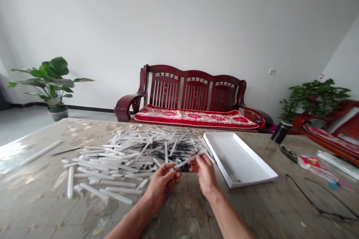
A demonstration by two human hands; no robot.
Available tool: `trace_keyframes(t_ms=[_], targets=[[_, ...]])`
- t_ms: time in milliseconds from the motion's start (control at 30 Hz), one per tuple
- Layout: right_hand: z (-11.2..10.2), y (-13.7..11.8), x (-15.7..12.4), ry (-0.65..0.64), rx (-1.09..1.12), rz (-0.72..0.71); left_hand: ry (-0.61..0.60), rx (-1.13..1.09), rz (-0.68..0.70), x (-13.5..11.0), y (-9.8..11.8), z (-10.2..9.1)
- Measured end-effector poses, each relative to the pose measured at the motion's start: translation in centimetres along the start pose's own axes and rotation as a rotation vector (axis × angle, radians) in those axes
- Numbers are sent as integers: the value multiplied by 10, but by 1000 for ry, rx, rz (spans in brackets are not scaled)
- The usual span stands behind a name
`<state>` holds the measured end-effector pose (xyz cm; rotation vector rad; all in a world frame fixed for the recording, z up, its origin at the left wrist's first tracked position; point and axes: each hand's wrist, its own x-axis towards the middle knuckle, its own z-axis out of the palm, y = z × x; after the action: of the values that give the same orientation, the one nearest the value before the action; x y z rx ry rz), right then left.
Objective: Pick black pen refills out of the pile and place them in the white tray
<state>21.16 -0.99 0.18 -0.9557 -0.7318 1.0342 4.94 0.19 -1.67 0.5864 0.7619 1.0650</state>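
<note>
A slim white pen point(186, 161) is held level between my two hands, above the table's near middle. My left hand point(164, 180) pinches its left end. The fingers of my right hand point(204, 170) are closed round the other end. Just beyond and to the left lies a big loose heap of white pen parts point(112, 168), tube-shaped. Thin black sticks like refills point(159, 151) are mixed in behind my hands. To the right of my right hand stands a shallow white box point(246, 157), with several grey pens point(228, 168) lying along its left wall.
Black-framed glasses point(322, 209), a plastic packet point(316, 168) and a dark cup point(281, 132) are on the table's right side. One long white tube point(40, 153) lies far left. A wooden sofa point(193, 93) stands behind the table.
</note>
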Motion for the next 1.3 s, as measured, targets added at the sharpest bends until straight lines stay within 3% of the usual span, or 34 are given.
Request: trace_keyframes(t_ms=[267,433,700,800,967,1100,1300], targets=[[-40,-46,31,57,-251,-10,51,230,153,11,2,-10],[-71,-75,55,197,-655,-59,52,279,166,12,4,-9],[-125,-114,93,272,-1215,61,48,449,267,13,0,-11],[-139,-116,99,254,-1479,106,57,518,299,13,-3,-12],[-150,-98,96,138,-1772,201,79,517,307,13,-2,-12],[-152,-87,93,43,-1877,255,95,515,306,12,0,-11],[-148,-91,87,-26,-1925,277,104,552,303,9,4,-8]])
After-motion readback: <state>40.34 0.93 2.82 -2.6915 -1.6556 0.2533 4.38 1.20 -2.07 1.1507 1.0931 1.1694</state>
